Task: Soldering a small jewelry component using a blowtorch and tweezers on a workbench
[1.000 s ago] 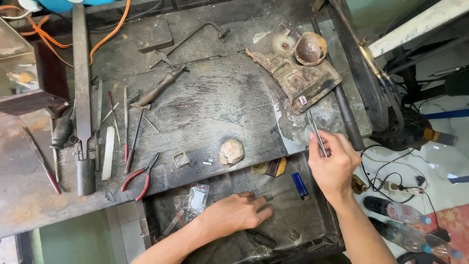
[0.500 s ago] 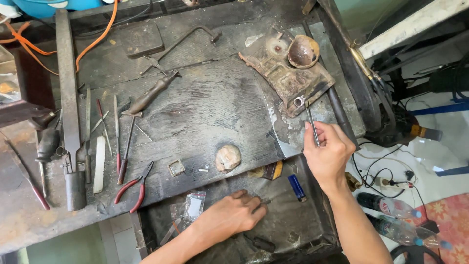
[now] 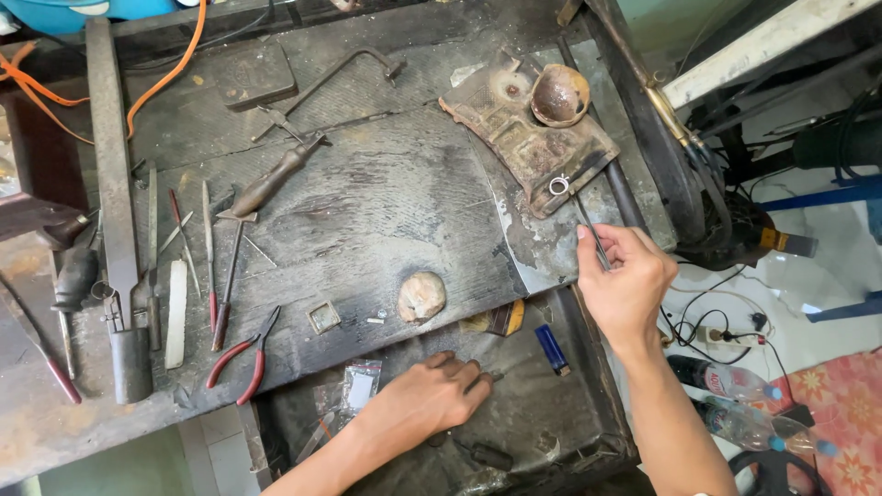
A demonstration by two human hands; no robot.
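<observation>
Tweezers (image 3: 588,225) hold a ring (image 3: 558,186) above the scorched, cluttered workbench (image 3: 386,202).

Left hand (image 3: 432,400) hides whatever lies beneath; tweezers (image 3: 588,230) rear hidden in right hand (image 3: 625,285).

**Packets and bottles near my hands**

A small clear plastic packet (image 3: 360,386) with a white slip inside lies in the open drawer, just left of my left hand (image 3: 427,401). Down on the floor, to the right of my right forearm and below my right hand (image 3: 625,287), lie two clear plastic bottles: one (image 3: 721,377) wears a red label, the other (image 3: 758,430) a blue one. I see no signs or screens.
</observation>
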